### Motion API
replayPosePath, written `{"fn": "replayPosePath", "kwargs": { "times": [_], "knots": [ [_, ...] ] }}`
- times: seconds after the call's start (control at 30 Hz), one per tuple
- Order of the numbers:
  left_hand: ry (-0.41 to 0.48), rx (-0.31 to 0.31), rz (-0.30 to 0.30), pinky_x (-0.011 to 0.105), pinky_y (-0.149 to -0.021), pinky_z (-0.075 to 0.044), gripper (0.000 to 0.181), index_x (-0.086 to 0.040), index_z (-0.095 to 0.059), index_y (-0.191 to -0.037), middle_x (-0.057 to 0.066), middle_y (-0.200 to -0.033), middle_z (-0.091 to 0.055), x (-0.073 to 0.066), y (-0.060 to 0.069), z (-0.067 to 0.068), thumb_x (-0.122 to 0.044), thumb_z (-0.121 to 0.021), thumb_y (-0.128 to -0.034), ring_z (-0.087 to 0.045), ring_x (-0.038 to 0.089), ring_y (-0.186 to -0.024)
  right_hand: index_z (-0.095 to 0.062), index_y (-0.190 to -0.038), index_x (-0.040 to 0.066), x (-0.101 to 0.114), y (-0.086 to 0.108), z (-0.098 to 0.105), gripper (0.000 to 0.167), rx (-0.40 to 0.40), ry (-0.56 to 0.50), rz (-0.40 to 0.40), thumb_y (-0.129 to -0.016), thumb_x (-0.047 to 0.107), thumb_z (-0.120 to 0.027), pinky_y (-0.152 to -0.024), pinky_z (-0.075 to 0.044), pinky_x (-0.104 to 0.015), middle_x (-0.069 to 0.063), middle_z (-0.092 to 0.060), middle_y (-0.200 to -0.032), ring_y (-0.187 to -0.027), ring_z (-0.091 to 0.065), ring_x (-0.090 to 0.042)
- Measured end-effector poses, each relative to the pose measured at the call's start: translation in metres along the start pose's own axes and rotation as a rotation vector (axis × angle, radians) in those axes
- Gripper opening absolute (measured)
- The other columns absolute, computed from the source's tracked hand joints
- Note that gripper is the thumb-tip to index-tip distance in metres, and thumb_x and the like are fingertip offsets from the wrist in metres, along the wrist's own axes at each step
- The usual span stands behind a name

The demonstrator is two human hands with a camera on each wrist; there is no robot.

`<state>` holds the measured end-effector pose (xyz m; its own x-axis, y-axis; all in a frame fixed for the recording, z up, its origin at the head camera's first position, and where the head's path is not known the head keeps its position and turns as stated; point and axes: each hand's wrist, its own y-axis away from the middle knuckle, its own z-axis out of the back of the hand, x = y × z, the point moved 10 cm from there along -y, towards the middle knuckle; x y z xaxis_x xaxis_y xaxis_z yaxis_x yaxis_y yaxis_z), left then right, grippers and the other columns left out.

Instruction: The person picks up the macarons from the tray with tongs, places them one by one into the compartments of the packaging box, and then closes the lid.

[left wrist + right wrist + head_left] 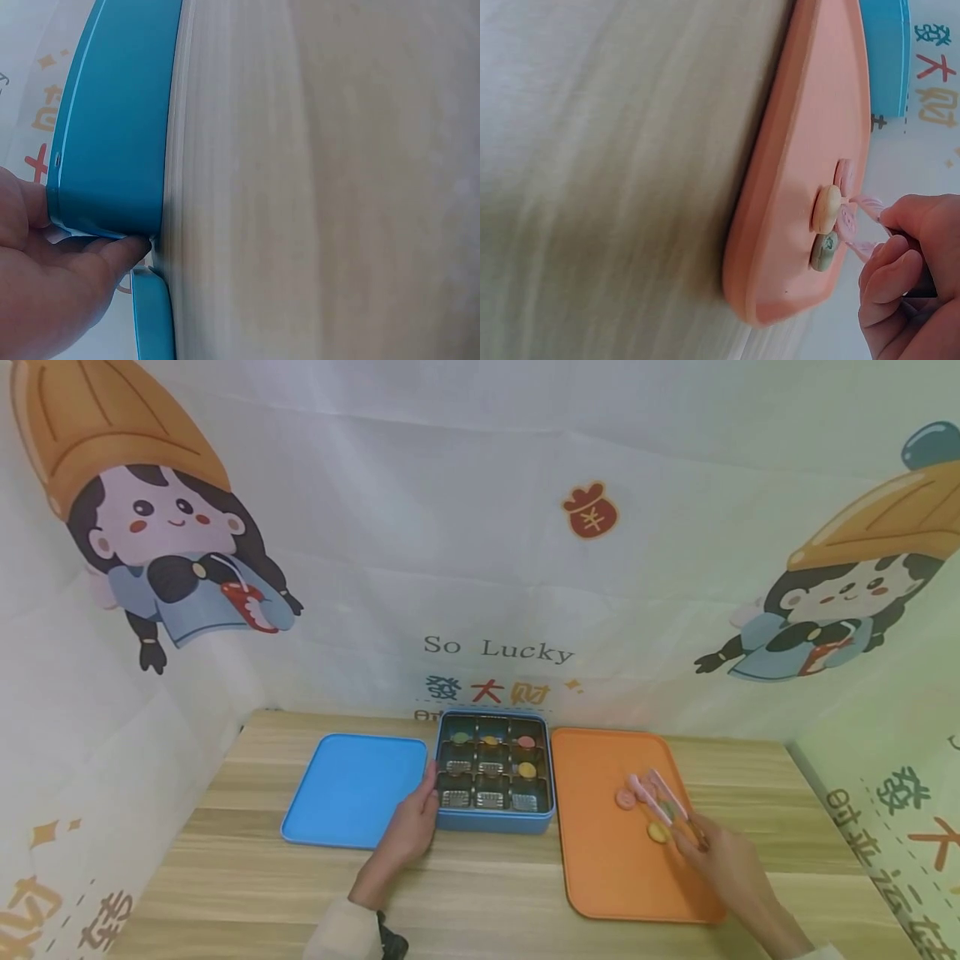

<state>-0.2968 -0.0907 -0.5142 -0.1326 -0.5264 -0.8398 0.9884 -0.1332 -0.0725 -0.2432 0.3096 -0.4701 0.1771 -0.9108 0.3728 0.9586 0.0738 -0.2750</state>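
Observation:
My left hand (411, 820) rests against the left side of a blue tin (491, 820), its fingers along the wall. The tin holds a dark divided insert with a green macaron (460, 738), an orange-yellow one (491, 741), a pink one (527, 742) and a yellow one (528, 770). My right hand (723, 860) grips pink tongs (867, 205) above an orange tray (600, 868). Their tips spread around a pink macaron (846, 223); contact is unclear. Nearby on the tray lie another pink macaron (625, 798), a yellow one (657, 832) and a green one (824, 251).
A blue lid (352, 789) lies left of the tin on the wooden table (480, 893). The orange tray stands close to the tin's right side. Printed white cloth (487, 552) hangs behind and at both sides of the table.

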Motion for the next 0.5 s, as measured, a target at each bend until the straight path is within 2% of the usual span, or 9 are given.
{"fn": "replayPosePath", "kwargs": {
  "times": [0.13, 0.23, 0.3, 0.5],
  "knots": [
    [0.004, 0.002, -0.004, 0.054, -0.118, -0.027, 0.052, 0.005, -0.020, -0.155, 0.023, -0.159, -0.023, -0.001, 0.000, 0.000, -0.007, -0.033, -0.1058, -0.027, 0.042, -0.145, -0.067, -0.093, 0.001, 0.003, 0.007, 0.002, 0.014, -0.013, 0.025, 0.010, -0.089, 0.013, -0.073, -0.037, -0.023, -0.016, 0.009, -0.037, -0.052, -0.042, -0.028, -0.001],
    [0.004, 0.003, -0.004, 0.054, -0.118, -0.027, 0.052, 0.005, -0.020, -0.155, 0.023, -0.159, -0.023, 0.000, 0.000, 0.000, -0.007, -0.033, -0.1058, -0.027, 0.042, -0.145, -0.067, -0.095, 0.002, 0.002, 0.010, 0.002, 0.014, -0.007, 0.036, -0.014, -0.090, 0.014, -0.072, -0.037, -0.025, -0.018, 0.009, -0.038, -0.052, -0.042, -0.030, -0.003],
    [0.002, 0.002, -0.007, 0.054, -0.118, -0.027, 0.052, 0.005, -0.020, -0.155, 0.024, -0.159, -0.024, 0.000, 0.000, 0.000, -0.006, -0.033, -0.1057, -0.028, 0.042, -0.144, -0.069, -0.101, 0.001, 0.001, 0.013, 0.002, 0.018, -0.004, 0.037, -0.020, -0.090, 0.015, -0.072, -0.036, -0.026, -0.019, 0.008, -0.039, -0.051, -0.042, -0.032, -0.004],
    [-0.002, 0.002, -0.010, 0.054, -0.118, -0.027, 0.052, 0.006, -0.020, -0.154, 0.024, -0.159, -0.024, 0.001, -0.001, 0.000, -0.007, -0.033, -0.1058, -0.028, 0.042, -0.144, -0.069, -0.099, -0.003, 0.004, 0.017, 0.005, 0.021, -0.059, 0.084, 0.042, -0.085, 0.011, -0.076, -0.036, -0.026, -0.019, 0.010, -0.038, -0.049, -0.042, -0.031, -0.002]
  ]
}}
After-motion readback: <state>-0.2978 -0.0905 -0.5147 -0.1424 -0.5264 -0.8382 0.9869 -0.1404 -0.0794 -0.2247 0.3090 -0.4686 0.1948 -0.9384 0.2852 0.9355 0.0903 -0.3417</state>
